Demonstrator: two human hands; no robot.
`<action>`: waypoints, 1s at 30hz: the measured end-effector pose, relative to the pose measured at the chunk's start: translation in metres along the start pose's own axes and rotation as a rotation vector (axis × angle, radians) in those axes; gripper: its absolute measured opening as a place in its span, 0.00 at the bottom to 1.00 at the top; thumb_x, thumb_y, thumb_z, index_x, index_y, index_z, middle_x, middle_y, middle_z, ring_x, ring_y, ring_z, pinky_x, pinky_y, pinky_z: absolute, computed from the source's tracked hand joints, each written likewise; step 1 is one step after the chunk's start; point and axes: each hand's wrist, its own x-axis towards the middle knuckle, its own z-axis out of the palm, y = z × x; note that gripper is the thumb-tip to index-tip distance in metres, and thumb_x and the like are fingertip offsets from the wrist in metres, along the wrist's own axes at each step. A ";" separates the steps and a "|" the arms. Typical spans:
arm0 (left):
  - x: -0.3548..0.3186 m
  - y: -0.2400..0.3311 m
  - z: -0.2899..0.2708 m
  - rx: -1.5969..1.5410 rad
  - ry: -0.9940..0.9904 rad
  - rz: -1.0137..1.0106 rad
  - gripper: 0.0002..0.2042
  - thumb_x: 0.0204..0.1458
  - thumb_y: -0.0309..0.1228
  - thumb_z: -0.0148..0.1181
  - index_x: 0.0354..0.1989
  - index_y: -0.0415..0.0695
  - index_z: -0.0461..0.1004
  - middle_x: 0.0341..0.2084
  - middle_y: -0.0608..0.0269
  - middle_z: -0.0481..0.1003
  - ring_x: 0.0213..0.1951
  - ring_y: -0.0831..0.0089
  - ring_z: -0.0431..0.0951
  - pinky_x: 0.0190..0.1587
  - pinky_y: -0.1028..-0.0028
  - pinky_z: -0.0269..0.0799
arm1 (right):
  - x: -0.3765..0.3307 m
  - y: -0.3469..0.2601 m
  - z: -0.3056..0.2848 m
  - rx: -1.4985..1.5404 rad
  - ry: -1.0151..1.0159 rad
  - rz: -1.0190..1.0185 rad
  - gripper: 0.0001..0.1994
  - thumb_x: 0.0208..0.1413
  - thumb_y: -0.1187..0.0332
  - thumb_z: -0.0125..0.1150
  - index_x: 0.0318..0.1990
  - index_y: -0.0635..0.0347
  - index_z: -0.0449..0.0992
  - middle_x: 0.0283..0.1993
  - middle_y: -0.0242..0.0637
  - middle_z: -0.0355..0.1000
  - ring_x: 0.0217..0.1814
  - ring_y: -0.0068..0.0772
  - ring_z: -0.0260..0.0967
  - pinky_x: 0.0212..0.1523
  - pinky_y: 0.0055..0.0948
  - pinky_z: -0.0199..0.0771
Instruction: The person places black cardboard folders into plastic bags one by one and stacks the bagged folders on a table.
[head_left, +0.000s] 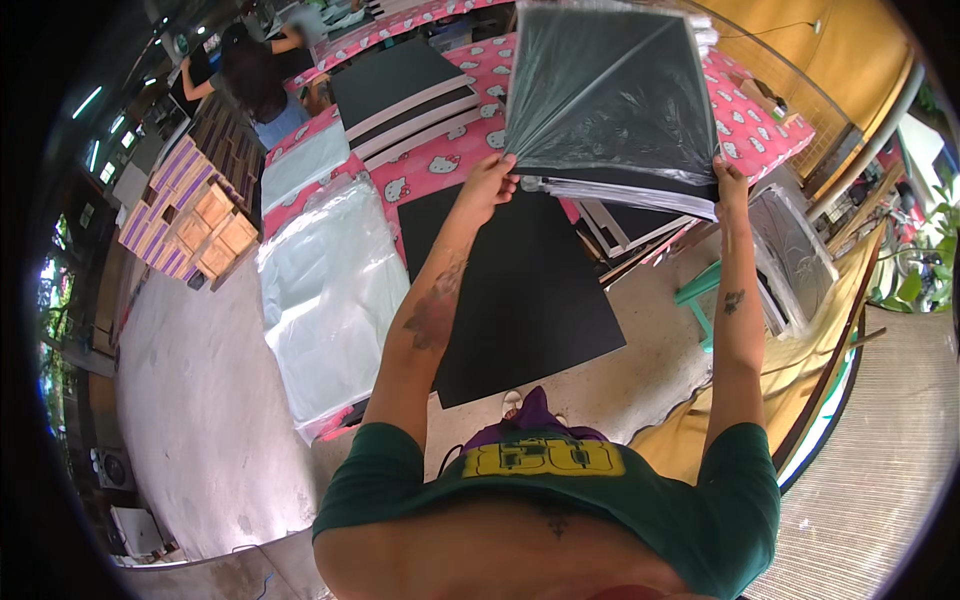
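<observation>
My left hand (485, 188) pinches the near left corner of a clear plastic bag (610, 90). At the near right corner my right hand (731, 186) is closed on the same bag. Pulled taut between both hands, the plastic creases in lines that fan out from the corners, and something black shows through it. Just under its near edge lies a stack of black boards with pale edges (630, 192); I cannot tell how much of the stack is inside the plastic. A large black sheet (525, 290) lies between my arms, overhanging the table's near edge.
A pink patterned cloth (425, 170) covers the table. Clear plastic bags (330, 300) are piled at its left, beside a stack of black boards (395, 85). Wooden crates (215, 235) and another person (255, 75) are farther left. A green stool (700, 295) stands at the right.
</observation>
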 end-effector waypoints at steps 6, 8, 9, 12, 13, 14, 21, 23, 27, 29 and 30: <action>0.057 -0.032 0.036 -0.291 0.113 -0.093 0.05 0.56 0.27 0.52 0.36 0.39 0.65 0.28 0.59 0.68 0.27 0.68 0.74 0.29 0.76 0.74 | 0.041 0.014 -0.033 -0.057 -0.034 0.106 0.18 0.52 0.68 0.60 0.49 0.69 0.71 0.44 0.41 0.71 0.41 0.32 0.70 0.40 0.31 0.70; 0.047 -0.038 0.046 -0.364 0.115 -0.053 0.07 0.55 0.26 0.51 0.39 0.36 0.64 0.30 0.56 0.69 0.34 0.62 0.76 0.36 0.73 0.77 | 0.044 0.024 -0.059 -0.249 -0.020 0.029 0.23 0.51 0.65 0.61 0.52 0.68 0.69 0.47 0.44 0.70 0.45 0.35 0.68 0.43 0.33 0.69; 0.033 -0.042 0.050 -0.287 0.069 -0.045 0.10 0.55 0.27 0.52 0.43 0.35 0.64 0.33 0.54 0.70 0.37 0.62 0.76 0.38 0.72 0.76 | 0.040 0.031 -0.078 -0.400 0.024 -0.038 0.25 0.50 0.62 0.62 0.53 0.66 0.68 0.47 0.46 0.70 0.47 0.38 0.67 0.45 0.35 0.68; -0.056 -0.052 0.000 0.333 0.205 0.215 0.21 0.52 0.30 0.57 0.54 0.37 0.64 0.40 0.54 0.71 0.41 0.66 0.76 0.44 0.72 0.73 | -0.018 0.033 -0.053 -0.977 0.212 -0.422 0.28 0.48 0.56 0.63 0.56 0.56 0.67 0.49 0.52 0.67 0.55 0.50 0.62 0.52 0.43 0.63; -0.100 -0.040 -0.021 0.737 0.273 0.332 0.22 0.51 0.30 0.59 0.56 0.41 0.65 0.44 0.55 0.72 0.41 0.72 0.75 0.44 0.73 0.72 | -0.059 0.014 -0.029 -0.966 0.241 -0.512 0.23 0.47 0.55 0.62 0.52 0.48 0.71 0.55 0.53 0.61 0.60 0.55 0.55 0.58 0.47 0.57; -0.118 -0.062 -0.081 0.768 0.346 0.516 0.21 0.50 0.31 0.60 0.54 0.40 0.67 0.43 0.57 0.73 0.42 0.75 0.75 0.42 0.75 0.71 | -0.083 0.004 -0.011 -1.036 0.222 -0.682 0.23 0.46 0.57 0.64 0.51 0.47 0.72 0.57 0.52 0.59 0.60 0.55 0.55 0.58 0.47 0.58; -0.269 -0.043 -0.268 1.762 0.807 -0.443 0.23 0.44 0.36 0.58 0.51 0.45 0.66 0.46 0.47 0.70 0.50 0.50 0.68 0.50 0.54 0.64 | -0.183 -0.027 0.108 -0.688 -0.204 -0.774 0.16 0.46 0.70 0.63 0.45 0.56 0.74 0.50 0.47 0.65 0.53 0.48 0.62 0.52 0.41 0.63; -0.279 -0.049 -0.278 1.755 0.738 -0.343 0.14 0.45 0.36 0.57 0.40 0.43 0.72 0.36 0.48 0.75 0.41 0.51 0.74 0.42 0.54 0.69 | -0.214 -0.017 0.150 -0.425 -0.526 -0.669 0.15 0.47 0.69 0.62 0.45 0.58 0.74 0.45 0.44 0.69 0.48 0.41 0.67 0.49 0.35 0.67; -0.239 -0.031 -0.095 1.288 0.386 0.299 0.18 0.48 0.44 0.60 0.28 0.38 0.70 0.22 0.42 0.72 0.25 0.45 0.73 0.27 0.56 0.66 | -0.319 0.011 0.197 0.255 -1.144 0.546 0.31 0.51 0.50 0.61 0.57 0.62 0.65 0.56 0.43 0.64 0.56 0.32 0.62 0.51 0.31 0.67; -0.239 -0.018 -0.048 1.228 0.127 0.432 0.17 0.48 0.41 0.60 0.31 0.38 0.70 0.19 0.48 0.73 0.21 0.53 0.74 0.25 0.63 0.67 | -0.337 0.014 0.208 0.460 -1.226 0.660 0.26 0.50 0.56 0.64 0.53 0.62 0.68 0.50 0.41 0.69 0.53 0.32 0.67 0.50 0.34 0.69; -0.233 -0.013 -0.063 1.012 0.177 0.252 0.15 0.49 0.39 0.60 0.33 0.38 0.70 0.18 0.54 0.73 0.21 0.61 0.74 0.25 0.68 0.68 | -0.327 0.028 0.211 0.464 -1.164 0.586 0.24 0.50 0.58 0.64 0.51 0.62 0.69 0.48 0.40 0.70 0.51 0.31 0.68 0.48 0.34 0.70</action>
